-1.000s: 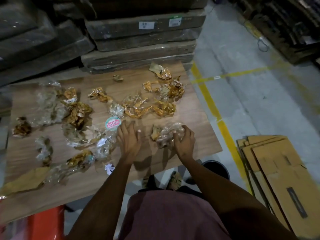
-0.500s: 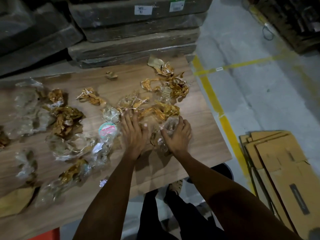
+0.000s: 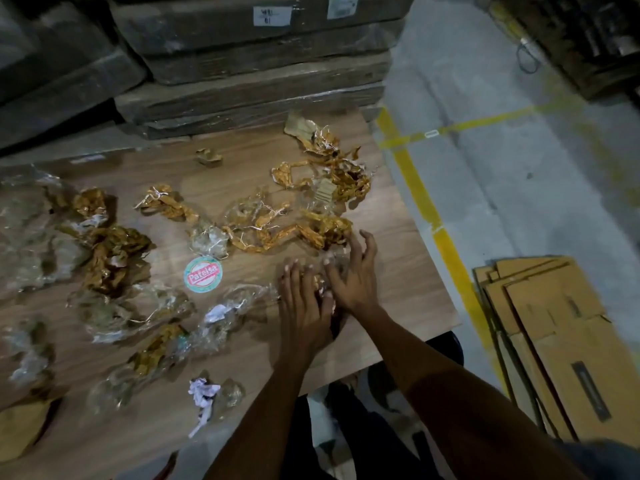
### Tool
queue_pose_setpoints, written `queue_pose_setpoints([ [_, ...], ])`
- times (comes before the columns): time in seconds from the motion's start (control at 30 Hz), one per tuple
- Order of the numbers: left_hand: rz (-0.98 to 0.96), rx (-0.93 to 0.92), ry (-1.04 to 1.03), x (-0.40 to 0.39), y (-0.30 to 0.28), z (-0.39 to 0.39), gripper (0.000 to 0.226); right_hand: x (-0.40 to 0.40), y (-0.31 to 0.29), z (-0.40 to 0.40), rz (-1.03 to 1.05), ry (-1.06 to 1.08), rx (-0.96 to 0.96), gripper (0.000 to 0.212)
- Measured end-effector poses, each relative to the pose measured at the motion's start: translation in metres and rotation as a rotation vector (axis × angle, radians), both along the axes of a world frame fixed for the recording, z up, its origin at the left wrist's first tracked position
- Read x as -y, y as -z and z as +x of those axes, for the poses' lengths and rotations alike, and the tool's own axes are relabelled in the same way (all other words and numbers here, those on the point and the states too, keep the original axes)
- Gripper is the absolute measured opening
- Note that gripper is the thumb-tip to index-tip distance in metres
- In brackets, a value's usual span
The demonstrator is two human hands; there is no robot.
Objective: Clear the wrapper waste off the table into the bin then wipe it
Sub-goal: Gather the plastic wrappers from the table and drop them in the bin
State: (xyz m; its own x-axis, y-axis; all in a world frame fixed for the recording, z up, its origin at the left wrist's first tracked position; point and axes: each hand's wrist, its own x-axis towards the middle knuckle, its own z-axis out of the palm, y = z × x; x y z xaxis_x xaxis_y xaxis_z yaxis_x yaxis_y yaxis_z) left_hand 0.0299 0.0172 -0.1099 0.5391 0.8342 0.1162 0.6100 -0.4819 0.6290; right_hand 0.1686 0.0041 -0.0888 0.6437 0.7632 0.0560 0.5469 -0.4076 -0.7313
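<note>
Crumpled gold and clear wrappers lie all over the wooden table (image 3: 398, 271). My left hand (image 3: 304, 306) and my right hand (image 3: 355, 275) sit side by side near the table's right front, fingers spread, pressing together on a small gold and clear wrapper wad (image 3: 319, 283) between them. My right fingertips reach toward a long gold wrapper (image 3: 322, 230) just beyond. A gold cluster (image 3: 336, 168) lies at the far right. A round pink and green label (image 3: 202, 274) lies left of my hands. The dark bin (image 3: 450, 344) shows below the table's right front edge.
Clear plastic wrappers (image 3: 31, 233) and brown ones (image 3: 110, 258) cover the left half. A white paper scrap (image 3: 202, 393) lies near the front edge. Wrapped slabs (image 3: 259, 64) are stacked behind the table. Flattened cardboard (image 3: 561, 341) lies on the floor at right, past a yellow line (image 3: 415, 188).
My right hand has let go of the clear wrapper and spread its fingers. Both hands have come together over the wad, and the view has moved closer to the table.
</note>
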Motion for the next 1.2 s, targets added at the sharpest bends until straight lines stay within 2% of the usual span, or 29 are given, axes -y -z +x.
queue_pose_setpoints([
  [0.1,0.016,-0.030,0.055,-0.010,-0.003,-0.003,0.055,-0.004,-0.001,0.007,-0.119,-0.082,0.018,0.076],
  [0.2,0.025,0.009,0.088,-0.007,-0.004,-0.003,0.047,0.001,-0.002,-0.019,-0.094,0.197,-0.172,0.077],
  [0.27,-0.197,0.124,-0.002,-0.002,-0.012,-0.002,0.051,0.011,0.000,-0.042,-0.016,0.356,-0.346,0.074],
  [0.33,-0.424,0.217,-0.128,0.005,-0.017,-0.001,0.054,0.019,-0.002,-0.061,0.046,0.370,-0.570,0.065],
  [0.4,-0.512,0.328,-0.206,0.013,-0.028,-0.002,0.054,0.020,-0.011,-0.074,0.112,0.390,-0.838,0.052],
  [0.47,-0.610,0.501,-0.262,0.015,-0.044,-0.002,0.052,0.014,-0.021,-0.083,0.159,0.408,-0.985,0.047],
  [0.57,-0.634,0.661,-0.311,0.009,-0.068,-0.007,0.046,0.012,-0.040,-0.090,0.137,0.316,-1.054,0.042],
  [0.67,-0.629,0.718,-0.251,-0.001,-0.088,-0.016,0.038,0.014,-0.057,-0.093,0.082,0.228,-1.136,0.044],
  [0.77,-0.586,0.602,-0.165,-0.005,-0.102,-0.022,0.048,0.013,-0.072,-0.095,0.240,0.224,-1.075,0.060],
  [0.87,-0.356,0.295,-0.163,-0.009,-0.110,-0.029,0.055,0.013,-0.086,-0.095,0.286,0.247,-1.044,0.049],
  [0.9,-0.344,0.260,-0.164,-0.010,-0.113,-0.033,0.057,0.013,-0.090,-0.094,0.273,0.227,-1.062,0.047],
  [1.0,-0.644,0.492,-0.059,-0.012,-0.123,-0.040,0.059,0.011,-0.104,-0.090,0.229,0.176,-1.095,0.048],
  [1.07,-0.813,0.618,-0.072,-0.014,-0.129,-0.042,0.062,0.009,-0.114,-0.091,0.232,0.199,-1.122,0.043],
  [1.13,-0.873,0.716,-0.125,-0.016,-0.133,-0.046,0.064,0.007,-0.124,-0.093,0.264,0.217,-1.133,0.033],
  [1.2,-0.837,0.773,-0.106,-0.016,-0.142,-0.049,0.071,0.005,-0.131,-0.096,0.293,0.243,-1.126,0.028],
])
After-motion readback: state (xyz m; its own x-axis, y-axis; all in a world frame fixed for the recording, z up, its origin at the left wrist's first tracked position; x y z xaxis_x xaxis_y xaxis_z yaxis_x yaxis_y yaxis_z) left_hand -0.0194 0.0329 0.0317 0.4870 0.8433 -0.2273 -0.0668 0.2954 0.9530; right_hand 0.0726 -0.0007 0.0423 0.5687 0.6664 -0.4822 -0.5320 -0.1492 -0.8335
